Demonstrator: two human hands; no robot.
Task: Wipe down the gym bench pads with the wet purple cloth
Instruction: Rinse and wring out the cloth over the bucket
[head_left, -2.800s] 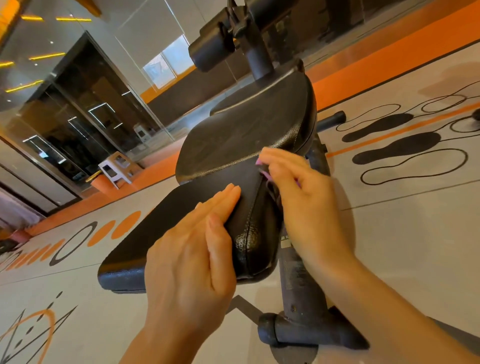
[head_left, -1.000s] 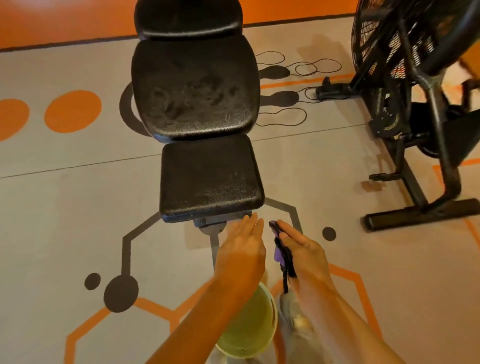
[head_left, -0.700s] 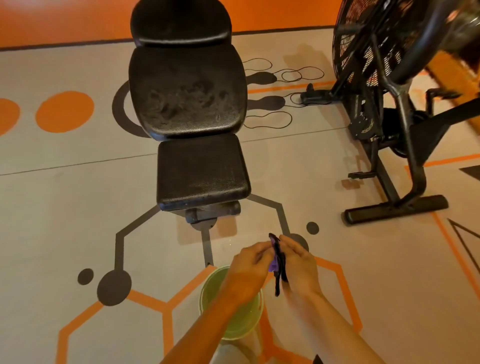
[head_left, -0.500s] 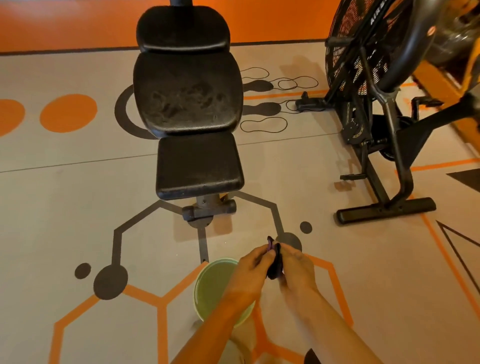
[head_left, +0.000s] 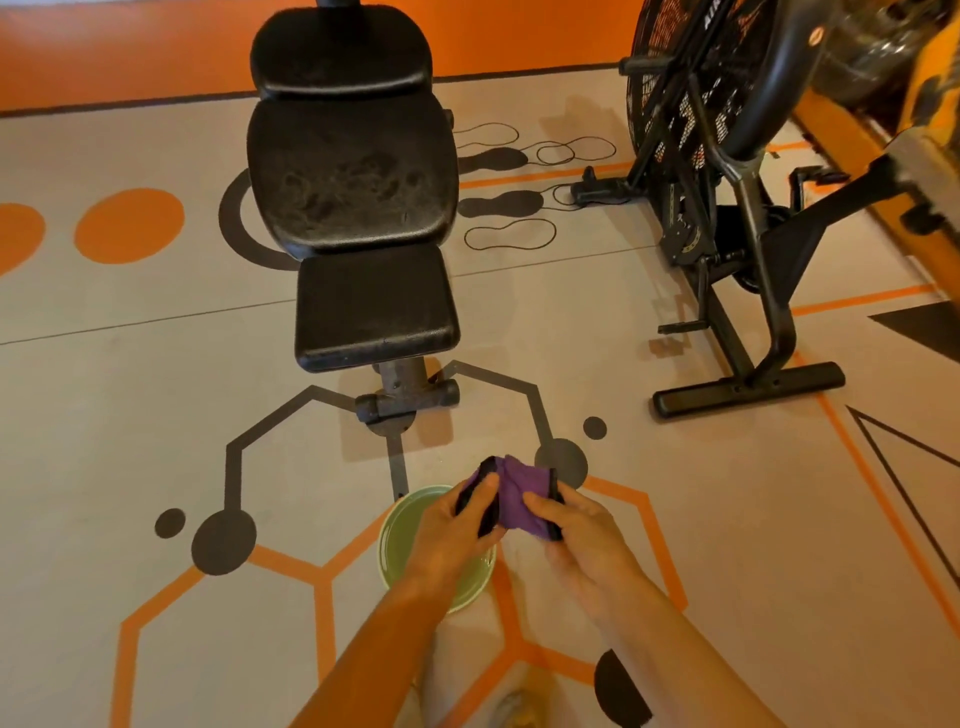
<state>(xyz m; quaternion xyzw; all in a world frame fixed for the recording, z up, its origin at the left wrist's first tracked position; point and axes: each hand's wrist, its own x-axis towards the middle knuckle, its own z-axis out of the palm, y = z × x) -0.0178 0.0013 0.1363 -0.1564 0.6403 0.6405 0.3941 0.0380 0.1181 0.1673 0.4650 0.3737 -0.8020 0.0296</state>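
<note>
The black gym bench stands ahead of me, with a small seat pad (head_left: 375, 306), a larger back pad (head_left: 350, 174) showing dull smears, and a head pad (head_left: 340, 49) at the far end. Both my hands hold the purple cloth (head_left: 519, 496) with its dark edging, stretched between them above the floor. My left hand (head_left: 457, 530) grips its left edge and my right hand (head_left: 576, 535) pinches its right edge. The cloth is well short of the bench, near its front foot (head_left: 408, 402).
A green bucket (head_left: 410, 551) sits on the floor under my left hand. A black air bike (head_left: 727, 208) stands to the right, its base bar (head_left: 748, 387) reaching toward me. The grey floor carries orange and black markings, and an orange strip runs along the back.
I have stepped back from the bench, where both hands were at the pad. Over the bucket, my left hand joined the right on the bunched cloth, and they have now pulled it open.
</note>
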